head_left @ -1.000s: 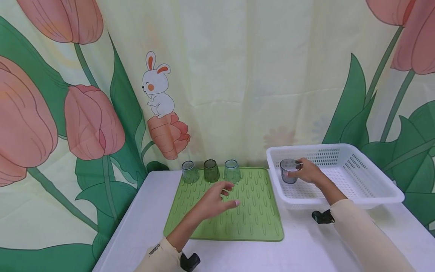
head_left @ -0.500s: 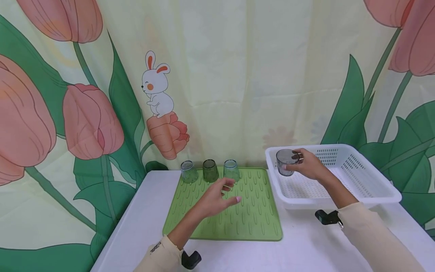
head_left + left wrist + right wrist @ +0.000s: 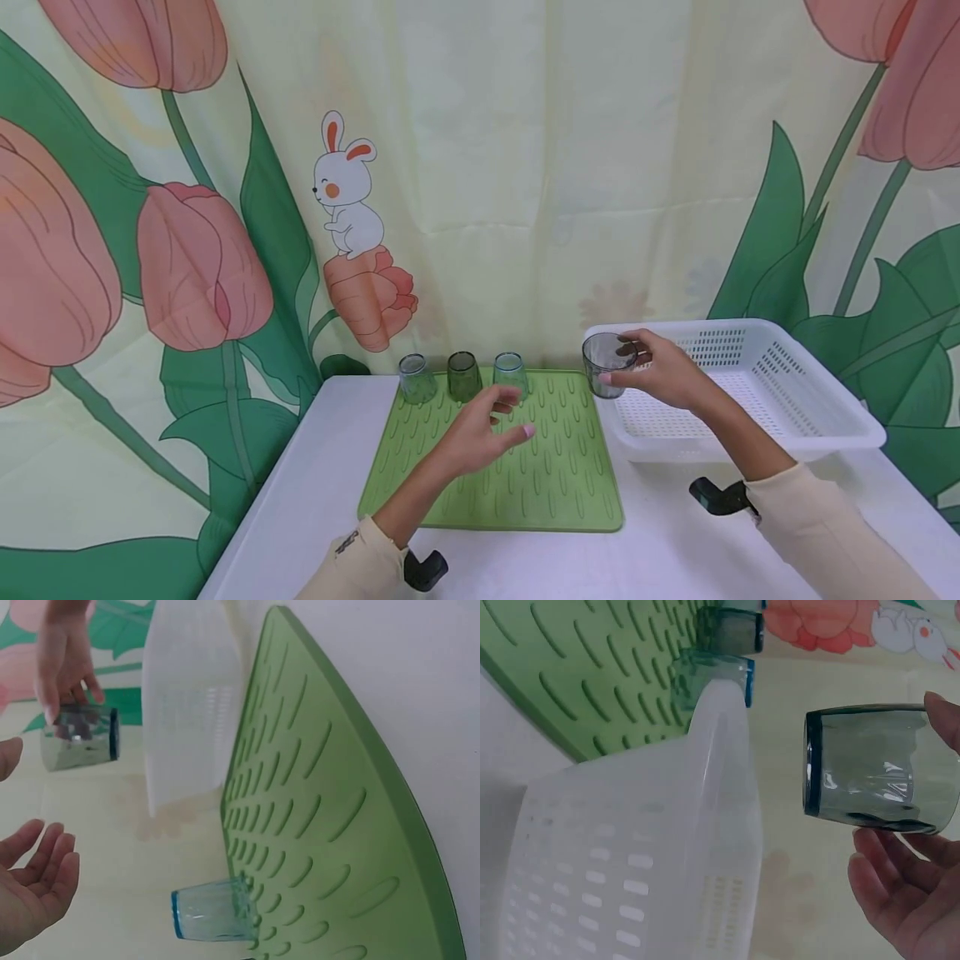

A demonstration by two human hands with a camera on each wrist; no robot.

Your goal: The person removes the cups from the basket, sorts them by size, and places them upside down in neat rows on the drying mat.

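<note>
My right hand (image 3: 663,368) pinches a grey drinking glass (image 3: 870,769) between thumb and fingers. The glass is held in the air over the basket's left rim, beside the mat's far right corner. Its thick dark base points down. My left hand (image 3: 476,437) hovers above the green ridged mat (image 3: 540,475), fingers loosely bent and holding nothing. Along the mat's far edge three glasses stand upside down, bases up: a pale bluish-green glass (image 3: 417,382), a dark green glass (image 3: 465,379) and a light blue glass (image 3: 512,377), its lower part partly behind my left fingertips.
A white perforated plastic basket (image 3: 757,446) stands right of the mat. Both sit on a white-covered table (image 3: 540,567). Behind hangs a curtain (image 3: 480,208) printed with tulips and a rabbit. A black camera is strapped at each wrist.
My right hand has lifted the grey glass from inside the basket and carried it left to the basket's rim. My left hand has barely moved.
</note>
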